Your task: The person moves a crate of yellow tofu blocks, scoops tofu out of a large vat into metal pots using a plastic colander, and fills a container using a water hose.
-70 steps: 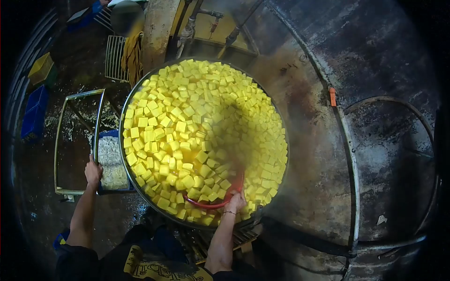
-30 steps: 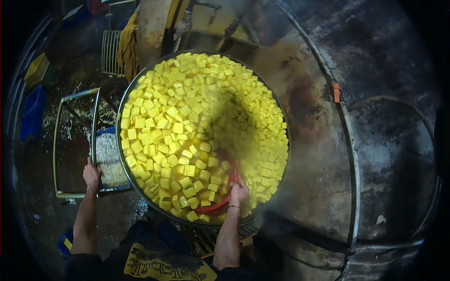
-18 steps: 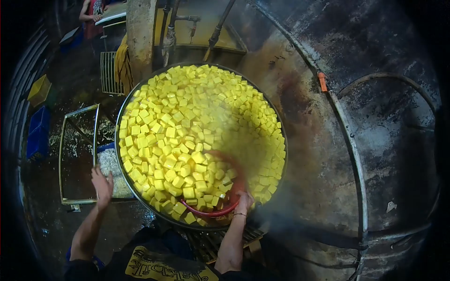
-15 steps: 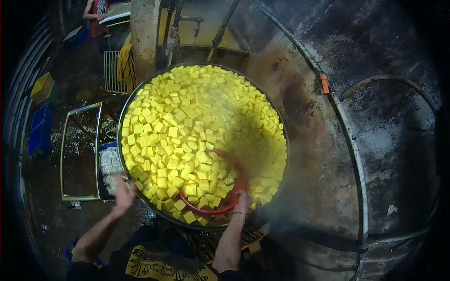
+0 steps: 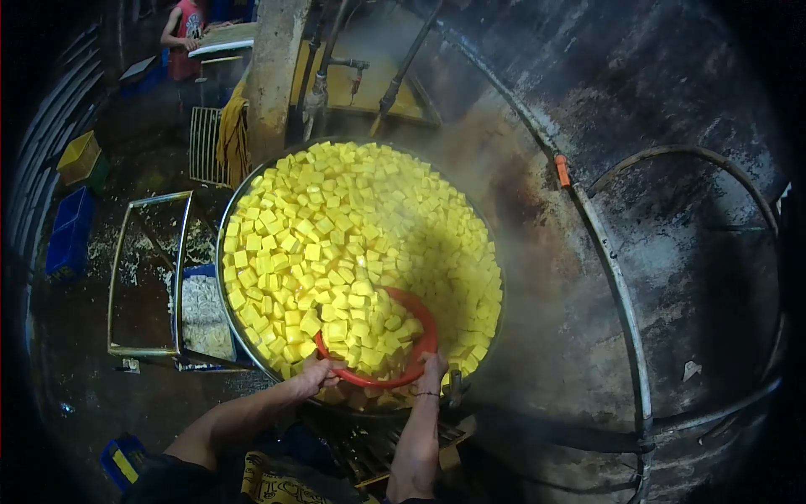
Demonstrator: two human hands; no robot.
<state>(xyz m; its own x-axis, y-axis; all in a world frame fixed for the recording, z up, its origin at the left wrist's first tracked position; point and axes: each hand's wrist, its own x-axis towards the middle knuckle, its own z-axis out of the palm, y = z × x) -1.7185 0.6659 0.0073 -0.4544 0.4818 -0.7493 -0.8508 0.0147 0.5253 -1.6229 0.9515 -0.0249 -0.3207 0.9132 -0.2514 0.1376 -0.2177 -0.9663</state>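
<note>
A large round vat [image 5: 223,277] is full of yellow cubes [image 5: 315,218], with steam over its right side. At the vat's near edge a red basin [image 5: 424,323] is heaped with the same cubes. My left hand [image 5: 317,375] grips the basin's rim at the left, its fingers closed on it. On the right side of the rim, my right hand [image 5: 431,370] is also closed on the basin; part of its fingers is hidden.
A metal frame [image 5: 185,252] stands left of the vat, beside a blue crate with pale contents [image 5: 204,311]. Blue [image 5: 70,231] and yellow [image 5: 79,158] crates lie far left. Another person [image 5: 183,38] stands at the back left. Pipes [image 5: 617,277] run along the floor at right.
My left hand has left the metal frame, moved right and taken hold of the basin's rim. The basin now shows more of its rim and holds a heap of cubes.
</note>
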